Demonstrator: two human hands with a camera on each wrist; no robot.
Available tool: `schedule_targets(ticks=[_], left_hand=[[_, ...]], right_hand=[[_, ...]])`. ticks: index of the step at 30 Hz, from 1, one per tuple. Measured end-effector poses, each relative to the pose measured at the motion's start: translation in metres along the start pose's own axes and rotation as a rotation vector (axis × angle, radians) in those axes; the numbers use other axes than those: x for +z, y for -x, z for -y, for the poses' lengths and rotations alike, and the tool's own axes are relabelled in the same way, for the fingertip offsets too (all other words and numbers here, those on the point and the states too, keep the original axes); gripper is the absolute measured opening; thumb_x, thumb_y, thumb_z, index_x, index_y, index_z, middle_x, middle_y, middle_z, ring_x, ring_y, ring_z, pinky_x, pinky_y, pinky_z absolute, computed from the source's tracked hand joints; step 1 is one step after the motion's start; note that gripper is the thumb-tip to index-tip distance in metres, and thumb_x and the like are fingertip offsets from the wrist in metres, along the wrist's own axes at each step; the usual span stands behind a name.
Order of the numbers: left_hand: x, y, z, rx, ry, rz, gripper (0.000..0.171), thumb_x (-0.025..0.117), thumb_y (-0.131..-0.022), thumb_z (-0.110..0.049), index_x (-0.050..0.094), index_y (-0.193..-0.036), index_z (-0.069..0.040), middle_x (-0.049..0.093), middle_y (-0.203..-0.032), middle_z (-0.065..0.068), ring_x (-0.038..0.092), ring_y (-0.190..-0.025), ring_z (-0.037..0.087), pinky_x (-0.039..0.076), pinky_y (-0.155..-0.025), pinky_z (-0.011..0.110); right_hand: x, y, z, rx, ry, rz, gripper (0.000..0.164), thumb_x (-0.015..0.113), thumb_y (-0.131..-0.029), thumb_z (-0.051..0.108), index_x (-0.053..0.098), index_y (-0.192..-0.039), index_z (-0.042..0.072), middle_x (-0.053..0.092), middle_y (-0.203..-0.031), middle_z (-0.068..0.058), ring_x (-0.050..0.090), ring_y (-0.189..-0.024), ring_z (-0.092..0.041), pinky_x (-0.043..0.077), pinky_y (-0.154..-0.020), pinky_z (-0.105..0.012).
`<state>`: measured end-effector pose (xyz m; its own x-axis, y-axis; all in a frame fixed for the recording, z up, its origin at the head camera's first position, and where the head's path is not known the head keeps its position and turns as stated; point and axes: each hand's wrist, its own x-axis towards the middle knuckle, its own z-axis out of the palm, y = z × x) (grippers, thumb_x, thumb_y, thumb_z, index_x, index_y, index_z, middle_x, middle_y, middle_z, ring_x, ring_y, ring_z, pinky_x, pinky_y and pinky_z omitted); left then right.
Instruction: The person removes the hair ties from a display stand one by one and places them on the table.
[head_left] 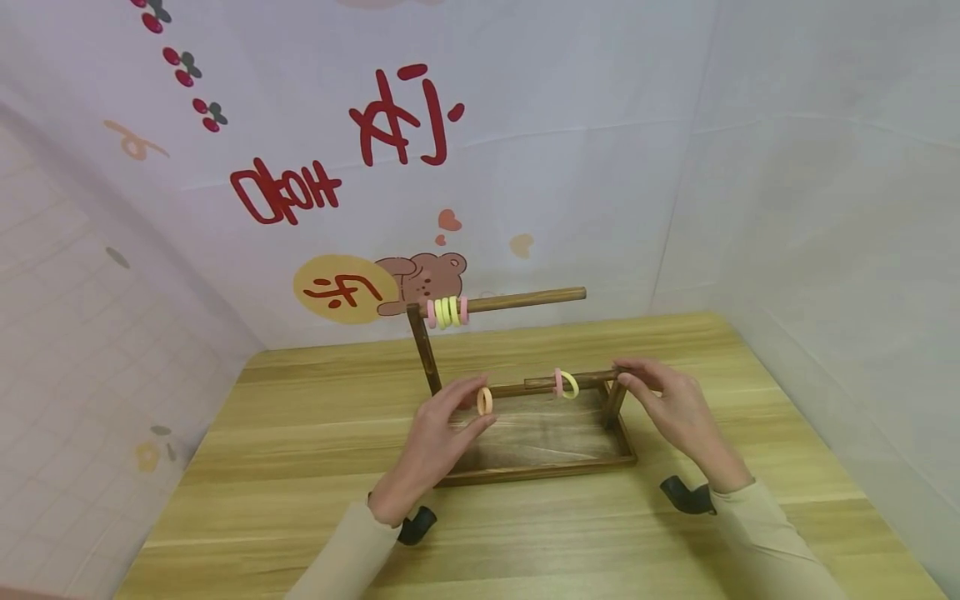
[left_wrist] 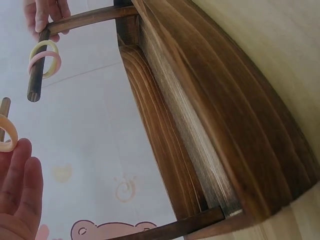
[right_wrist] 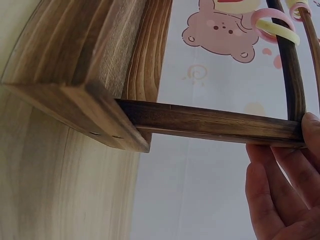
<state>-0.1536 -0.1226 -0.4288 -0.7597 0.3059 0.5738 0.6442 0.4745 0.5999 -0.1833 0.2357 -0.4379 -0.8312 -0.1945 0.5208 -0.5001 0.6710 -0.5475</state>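
Note:
My left hand [head_left: 442,429] pinches an orange ring [head_left: 485,401] between thumb and fingers, in front of the left part of a dark wooden rack. At the rack's right side, my right hand [head_left: 671,408] grips the corner where a short post [head_left: 615,400] meets the lower rod [head_left: 600,378]; the right wrist view shows thumb and fingers around that joint. A pink ring [head_left: 558,383] and a yellow ring [head_left: 572,385] hang on this rod, whose free end points left. On the higher rod [head_left: 532,299], several pink and yellow rings [head_left: 447,312] sit near the tall left post [head_left: 424,350].
The rack's shallow tray base [head_left: 540,465] stands on a wood-grain table [head_left: 315,433]. Printed white cloth [head_left: 570,150] hangs behind and along the sides. Black curved pieces [head_left: 686,496] show at both wrists.

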Motion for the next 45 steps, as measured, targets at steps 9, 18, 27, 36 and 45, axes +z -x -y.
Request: schedule_targets(ticks=[9, 18, 27, 36, 45], left_hand=[[-0.007, 0.011, -0.001, 0.008, 0.001, -0.009, 0.047, 0.086, -0.085, -0.008, 0.069, -0.129, -0.006, 0.071, -0.12, 0.005, 0.069, -0.096, 0.019, 0.061, -0.08, 0.032], [-0.017, 0.018, 0.0, 0.051, -0.026, 0.002, 0.049, 0.085, -0.084, -0.004, 0.068, -0.13, -0.006, 0.069, -0.127, 0.009, 0.071, -0.102, 0.026, 0.062, -0.083, 0.039], [-0.024, 0.023, 0.002, 0.125, -0.076, 0.009, 0.049, 0.087, -0.081, -0.001, 0.07, -0.127, -0.006, 0.068, -0.125, 0.006, 0.069, -0.106, 0.021, 0.061, -0.085, 0.037], [-0.031, 0.032, 0.001, 0.112, -0.087, 0.052, 0.05, 0.088, -0.08, -0.002, 0.072, -0.127, -0.009, 0.066, -0.122, 0.004, 0.067, -0.108, 0.021, 0.061, -0.086, 0.039], [-0.037, 0.043, 0.004, 0.097, -0.141, 0.089, 0.056, 0.09, -0.078, -0.007, 0.071, -0.13, -0.009, 0.067, -0.118, 0.003, 0.068, -0.102, 0.019, 0.061, -0.081, 0.035]], right_hand=[[0.0, 0.0, 0.001, -0.005, 0.005, -0.007, 0.025, 0.069, -0.101, 0.011, 0.072, -0.125, 0.007, 0.078, -0.111, -0.008, 0.076, -0.095, -0.029, 0.059, -0.078, -0.036], [0.0, 0.0, 0.0, -0.002, -0.003, -0.007, 0.025, 0.069, -0.101, 0.011, 0.072, -0.126, 0.006, 0.077, -0.112, -0.009, 0.076, -0.096, -0.03, 0.055, -0.08, -0.019], [0.0, 0.0, -0.001, 0.001, -0.002, -0.01, 0.025, 0.069, -0.101, 0.011, 0.072, -0.126, 0.007, 0.077, -0.112, -0.008, 0.076, -0.095, -0.03, 0.053, -0.08, -0.018], [0.001, 0.0, -0.001, -0.008, 0.005, -0.019, 0.025, 0.07, -0.1, 0.01, 0.072, -0.125, 0.007, 0.077, -0.111, -0.008, 0.076, -0.093, -0.029, 0.057, -0.078, -0.025], [0.001, 0.001, -0.001, -0.005, 0.005, -0.021, 0.025, 0.069, -0.101, 0.011, 0.072, -0.125, 0.007, 0.077, -0.112, -0.008, 0.076, -0.095, -0.029, 0.054, -0.079, -0.019]])
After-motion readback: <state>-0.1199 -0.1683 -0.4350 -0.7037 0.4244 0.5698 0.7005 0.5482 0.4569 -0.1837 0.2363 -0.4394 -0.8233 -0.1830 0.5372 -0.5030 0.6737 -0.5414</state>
